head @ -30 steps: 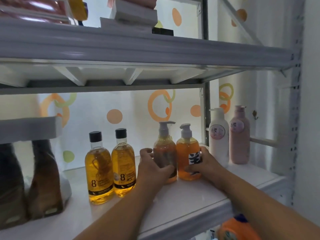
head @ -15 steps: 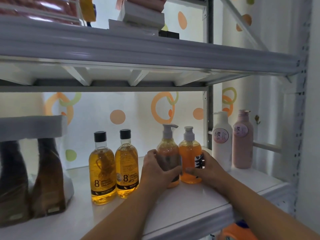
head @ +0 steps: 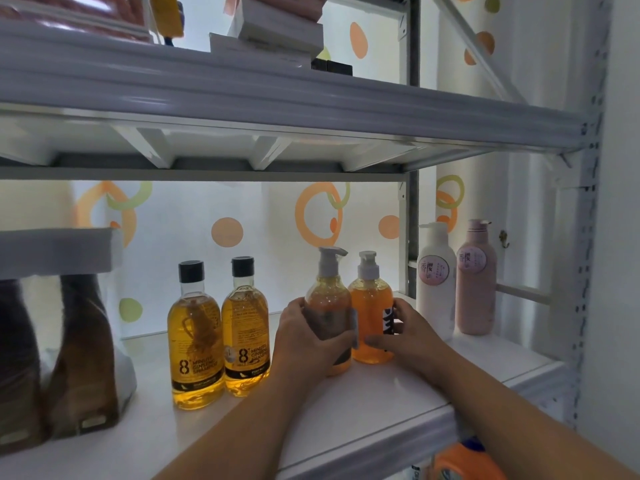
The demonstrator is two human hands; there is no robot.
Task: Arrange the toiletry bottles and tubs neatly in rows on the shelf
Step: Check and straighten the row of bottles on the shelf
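On the white shelf [head: 374,403] stand two amber ginseng shampoo bottles with black caps [head: 195,341] [head: 246,332], upright side by side. Right of them are two orange pump bottles. My left hand [head: 304,337] wraps the taller amber pump bottle [head: 328,296]. My right hand [head: 410,336] grips the shorter orange pump bottle [head: 370,310] by its label side. The two pump bottles touch each other. Further right stand a white bottle [head: 435,282] and a pink bottle [head: 476,282], close together.
Two dark brown refill pouches [head: 81,355] stand at the shelf's left under a white box [head: 57,251]. An upper shelf [head: 277,95] with boxes hangs overhead. An orange jug [head: 464,462] shows below the shelf edge. A metal upright [head: 588,271] bounds the right side.
Both hands have stayed on the two pump bottles, which stand pressed closer together and slightly further right. The camera has shifted a little.
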